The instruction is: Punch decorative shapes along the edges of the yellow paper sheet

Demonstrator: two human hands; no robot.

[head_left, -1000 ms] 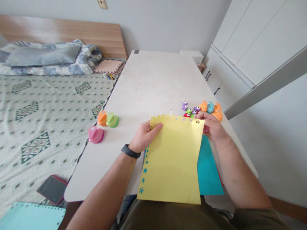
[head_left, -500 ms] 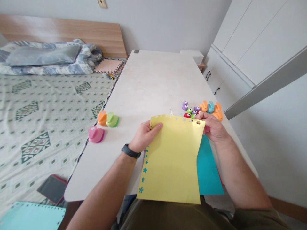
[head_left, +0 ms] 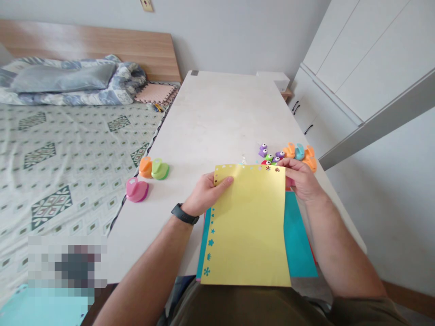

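Observation:
A yellow sheet of paper [head_left: 251, 226] is held up in front of me, with small shapes punched along its left and top edges. My left hand [head_left: 211, 192] grips its upper left edge, thumb across the front. At the top right corner, my right hand [head_left: 301, 179] has its fingers closed on the paper's edge. Something pink [head_left: 290, 182] shows beneath those fingers, too covered to name. Behind the yellow sheet lies a teal sheet [head_left: 299, 244], with red edges showing under it. Just beyond the right hand sit several small craft punches with eyes [head_left: 269, 157], partly hidden by the paper.
Larger orange and blue punches [head_left: 299, 151] stand at the white table's [head_left: 224, 113] right side. Orange, green [head_left: 159, 169] and pink [head_left: 136, 190] punches are on the left. Tiny paper scraps lie past the sheet. A bed [head_left: 81, 149] adjoins the left; a light teal sheet [head_left: 44, 308] is lower left.
The yellow sheet has turned slightly: its bottom has swung right and its top right corner has shifted left, uncovering a teal strip at left. Both hands stay nearly where they were.

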